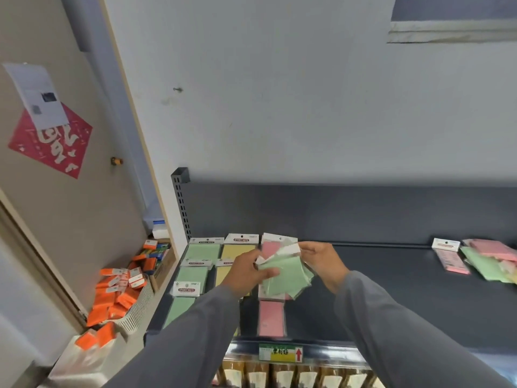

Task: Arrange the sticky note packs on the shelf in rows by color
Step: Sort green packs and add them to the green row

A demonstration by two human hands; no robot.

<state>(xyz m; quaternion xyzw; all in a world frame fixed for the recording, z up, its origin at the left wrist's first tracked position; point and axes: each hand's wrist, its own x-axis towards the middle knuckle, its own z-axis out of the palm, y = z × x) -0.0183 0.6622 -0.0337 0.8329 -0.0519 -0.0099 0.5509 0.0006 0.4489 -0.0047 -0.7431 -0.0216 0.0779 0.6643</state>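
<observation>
Green sticky note packs (285, 275) sat fanned between your hands above the shelf's (391, 289) left end: your left hand (249, 271) pinched them, your right hand (321, 261) curled on their top edge. Green, yellow and pink rows lay beneath; bare shelf stretched rightward to a mixed pile (486, 260).

The shelf (391, 289) lies bare and dark through its middle, between the rows of green, yellow and pink packs (201, 256) at the left end and the loose heap of packs (486, 261) at the right end. Behind, the back panel (335, 214) closes it off; the slotted upright (181, 208) bounds the left corner.
</observation>
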